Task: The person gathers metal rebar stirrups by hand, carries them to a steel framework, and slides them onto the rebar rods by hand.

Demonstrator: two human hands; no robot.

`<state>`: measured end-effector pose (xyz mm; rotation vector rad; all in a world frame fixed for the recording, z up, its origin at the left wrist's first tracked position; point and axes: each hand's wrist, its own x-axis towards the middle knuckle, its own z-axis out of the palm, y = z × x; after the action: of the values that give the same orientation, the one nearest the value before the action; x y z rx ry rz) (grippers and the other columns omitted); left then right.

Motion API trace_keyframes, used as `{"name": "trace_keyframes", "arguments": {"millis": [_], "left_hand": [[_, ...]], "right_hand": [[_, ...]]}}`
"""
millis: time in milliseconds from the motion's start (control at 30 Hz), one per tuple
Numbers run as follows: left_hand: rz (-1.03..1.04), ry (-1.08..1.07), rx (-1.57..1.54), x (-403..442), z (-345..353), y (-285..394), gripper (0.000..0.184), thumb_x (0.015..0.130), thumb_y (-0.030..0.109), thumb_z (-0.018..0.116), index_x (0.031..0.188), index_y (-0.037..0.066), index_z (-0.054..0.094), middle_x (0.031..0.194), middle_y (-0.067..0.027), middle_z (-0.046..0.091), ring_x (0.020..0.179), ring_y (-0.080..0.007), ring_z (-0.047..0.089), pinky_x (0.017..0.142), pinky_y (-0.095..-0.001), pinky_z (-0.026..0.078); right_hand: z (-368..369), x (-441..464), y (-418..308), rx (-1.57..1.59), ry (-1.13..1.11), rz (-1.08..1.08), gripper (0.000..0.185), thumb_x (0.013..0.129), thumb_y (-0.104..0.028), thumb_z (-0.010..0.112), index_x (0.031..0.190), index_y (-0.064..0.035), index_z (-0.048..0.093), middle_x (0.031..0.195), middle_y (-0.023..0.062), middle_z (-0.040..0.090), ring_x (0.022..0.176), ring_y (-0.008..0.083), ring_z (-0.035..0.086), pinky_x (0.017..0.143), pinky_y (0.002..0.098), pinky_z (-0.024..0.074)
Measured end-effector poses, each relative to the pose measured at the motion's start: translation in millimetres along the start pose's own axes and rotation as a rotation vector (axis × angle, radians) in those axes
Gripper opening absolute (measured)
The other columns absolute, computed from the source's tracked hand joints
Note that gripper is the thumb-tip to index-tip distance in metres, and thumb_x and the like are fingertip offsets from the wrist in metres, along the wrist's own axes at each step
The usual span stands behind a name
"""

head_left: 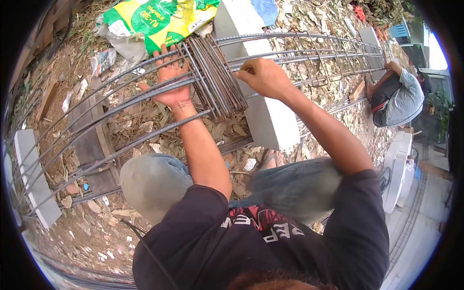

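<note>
A tight bundle of rectangular steel stirrups (215, 79) hangs around several long ribbed rebars (137, 96) in front of me. My left hand (172, 82) is just left of the bundle, palm up with its fingers stretched out. It reaches in among the rebars, and some of them cross over it. At the bundle's right side is my right hand (266, 78), its fingers curled into a pinch close to the stirrups. Whatever lies between those fingertips is too small or hidden to make out.
A pale block (273, 121) stands under the rebars, with another block (36, 176) at far left. Spaced stirrups (319, 58) sit farther along. A co-worker (398, 96) crouches at the right end. A green and yellow sack (162, 21) lies beyond, on leaf-strewn ground.
</note>
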<state>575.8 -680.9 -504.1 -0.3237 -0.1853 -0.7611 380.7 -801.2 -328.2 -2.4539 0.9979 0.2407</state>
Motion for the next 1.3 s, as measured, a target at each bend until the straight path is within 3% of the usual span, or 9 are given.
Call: {"name": "trace_keyframes", "arguments": {"millis": [133,233,267,400,600,800,900,1167,1300], "left_hand": [[-0.004,0.018,-0.049,-2,-11,4,0.113,0.078,0.092,0.038,0.154,0.007,0.036,0.164,-0.0158,0.026,0.151,-0.0376,0.022,0.117,-0.0678,0.021],[-0.021,-0.093,-0.114,-2,-15,6,0.117,0.081,0.090,0.035,0.155,0.000,0.027,0.163,-0.0233,0.021,0.151,-0.0420,0.018,0.121,-0.0647,0.013],[0.166,0.198,0.490,-3,11,-9,0.115,0.080,0.084,0.047,0.154,-0.002,0.029,0.161,-0.0247,0.025,0.150,-0.0424,0.020,0.123,-0.0614,0.013],[0.155,0.169,0.388,-10,1,0,0.110,0.073,0.065,0.073,0.151,-0.003,0.035,0.158,-0.0234,0.034,0.149,-0.0422,0.026,0.125,-0.0570,0.013],[0.223,0.143,0.308,-25,-14,9,0.097,0.076,0.058,0.068,0.146,-0.003,0.042,0.158,-0.0227,0.035,0.150,-0.0397,0.025,0.126,-0.0562,0.012],[0.159,0.268,0.451,-27,-9,-6,0.088,0.076,0.061,0.070,0.145,0.011,0.049,0.154,-0.0148,0.045,0.144,-0.0375,0.038,0.124,-0.0537,0.019],[0.151,0.294,0.422,-24,-7,-10,0.080,0.080,0.064,0.066,0.140,0.011,0.055,0.150,-0.0144,0.050,0.140,-0.0371,0.042,0.122,-0.0543,0.024],[0.205,0.269,0.182,-36,-16,10,0.087,0.080,0.059,0.065,0.149,0.010,0.043,0.155,-0.0179,0.041,0.142,-0.0417,0.037,0.120,-0.0584,0.026],[0.287,0.330,0.066,-34,3,19,0.090,0.084,0.070,0.058,0.151,0.012,0.041,0.153,-0.0154,0.041,0.140,-0.0382,0.039,0.119,-0.0578,0.028]], "right_hand": [[-4,15,28,0.277,-0.111,0.100,0.034,0.095,-0.030,0.065,0.104,0.0014,0.073,0.083,0.0089,0.073,0.071,0.0140,0.069,0.055,0.0286,0.0546],[3,23,21,0.257,-0.205,0.076,0.032,0.095,-0.028,0.065,0.101,0.0024,0.073,0.081,0.0091,0.073,0.068,0.0150,0.069,0.056,0.0289,0.0551],[9,30,21,0.249,-0.223,0.034,0.029,0.094,-0.026,0.066,0.094,0.0021,0.073,0.078,0.0085,0.072,0.065,0.0151,0.068,0.055,0.0295,0.0555],[19,42,25,0.335,-0.251,-0.034,0.028,0.087,-0.022,0.064,0.078,0.0026,0.072,0.067,0.0108,0.072,0.061,0.0188,0.071,0.068,0.0317,0.0599],[-1,40,59,-0.080,-0.010,-0.048,0.027,0.086,-0.021,0.062,0.072,0.0003,0.071,0.065,0.0122,0.071,0.064,0.0201,0.073,0.070,0.0295,0.0595],[-9,39,86,0.028,-0.031,0.012,0.028,0.086,-0.019,0.062,0.073,0.0041,0.069,0.069,0.0184,0.070,0.059,0.0264,0.071,0.063,0.0363,0.0599],[-21,23,60,-0.236,0.321,-0.194,0.029,0.086,-0.021,0.063,0.074,0.0046,0.070,0.074,0.0239,0.070,0.069,0.0350,0.071,0.071,0.0441,0.0583],[38,29,4,-0.092,-0.050,-0.254,0.059,0.093,-0.048,0.062,0.077,0.0085,0.066,0.085,0.0330,0.067,0.084,0.0490,0.066,0.079,0.0530,0.0532],[39,27,-2,0.452,-0.233,-0.068,0.034,0.097,-0.024,0.063,0.093,0.0094,0.067,0.076,0.0120,0.067,0.058,0.0179,0.066,0.045,0.0310,0.0500]]}}
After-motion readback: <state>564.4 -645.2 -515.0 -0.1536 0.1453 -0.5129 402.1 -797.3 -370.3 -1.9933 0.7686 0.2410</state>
